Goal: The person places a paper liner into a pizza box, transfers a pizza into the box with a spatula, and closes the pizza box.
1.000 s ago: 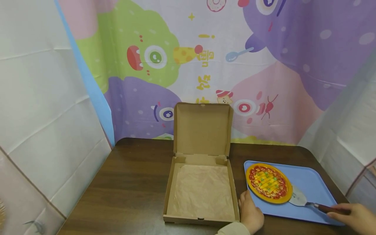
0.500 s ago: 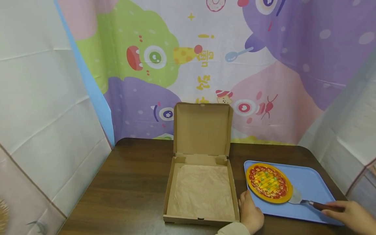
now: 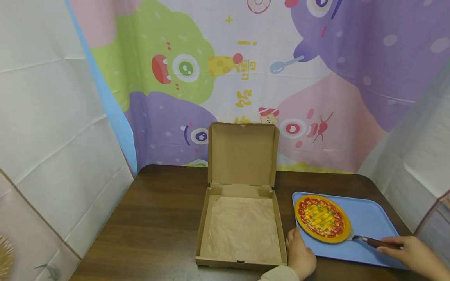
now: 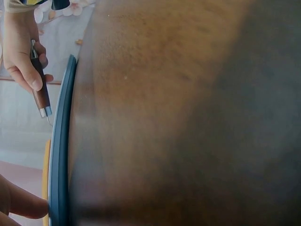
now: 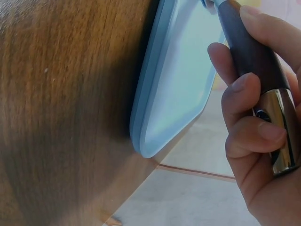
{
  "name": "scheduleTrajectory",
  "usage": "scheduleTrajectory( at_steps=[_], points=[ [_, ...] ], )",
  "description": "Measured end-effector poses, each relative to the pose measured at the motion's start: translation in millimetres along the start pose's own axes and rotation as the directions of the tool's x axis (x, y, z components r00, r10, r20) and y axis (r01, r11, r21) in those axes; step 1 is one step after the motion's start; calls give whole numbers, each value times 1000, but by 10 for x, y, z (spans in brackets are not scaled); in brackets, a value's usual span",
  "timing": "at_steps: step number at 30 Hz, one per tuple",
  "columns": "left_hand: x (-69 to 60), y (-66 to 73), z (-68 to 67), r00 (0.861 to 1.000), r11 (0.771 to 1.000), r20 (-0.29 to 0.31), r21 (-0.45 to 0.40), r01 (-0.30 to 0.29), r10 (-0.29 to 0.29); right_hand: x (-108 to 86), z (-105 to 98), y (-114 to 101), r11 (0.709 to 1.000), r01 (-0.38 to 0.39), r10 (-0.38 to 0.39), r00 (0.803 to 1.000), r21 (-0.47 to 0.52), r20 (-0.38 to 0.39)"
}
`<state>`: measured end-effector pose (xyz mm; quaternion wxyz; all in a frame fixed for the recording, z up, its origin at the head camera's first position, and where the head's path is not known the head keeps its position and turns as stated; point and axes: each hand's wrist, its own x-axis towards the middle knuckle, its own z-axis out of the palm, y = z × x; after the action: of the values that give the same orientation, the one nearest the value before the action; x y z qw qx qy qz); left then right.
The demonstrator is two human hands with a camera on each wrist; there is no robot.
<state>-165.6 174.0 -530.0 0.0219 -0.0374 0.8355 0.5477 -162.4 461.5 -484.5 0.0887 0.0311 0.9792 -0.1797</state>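
My right hand [image 3: 415, 251] grips the dark wooden handle of a pizza server [image 3: 377, 242], fingers wrapped round it in the right wrist view. Its metal blade is mostly hidden beneath the right front edge of a pizza [image 3: 321, 218] with an orange rim, red sauce and yellow strips. The pizza lies at the left side of a blue tray [image 3: 372, 218]. My left hand [image 3: 300, 253] holds the tray's near left edge; in the left wrist view a finger [image 4: 28, 205] presses on the rim. Its other fingers are partly hidden.
Left of the tray stands a cardboard pizza box [image 3: 242, 156] with its lid raised and brown paper [image 3: 242, 228] lining its base. Both rest on a dark wooden table [image 3: 158, 218]. A cartoon-print curtain [image 3: 246, 50] hangs behind the table.
My right hand has moved left with the pizza server, and its blade has slid further under the pizza. The left hand, tray and box have stayed put.
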Motion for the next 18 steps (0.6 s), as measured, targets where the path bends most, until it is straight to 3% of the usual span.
scheduleTrajectory(
  at_steps=[18],
  points=[
    [1,-1,11,1000,1000,-18,21,-1,1,63,40,-53,1000,22,-22,999,-1,-43]
  ],
)
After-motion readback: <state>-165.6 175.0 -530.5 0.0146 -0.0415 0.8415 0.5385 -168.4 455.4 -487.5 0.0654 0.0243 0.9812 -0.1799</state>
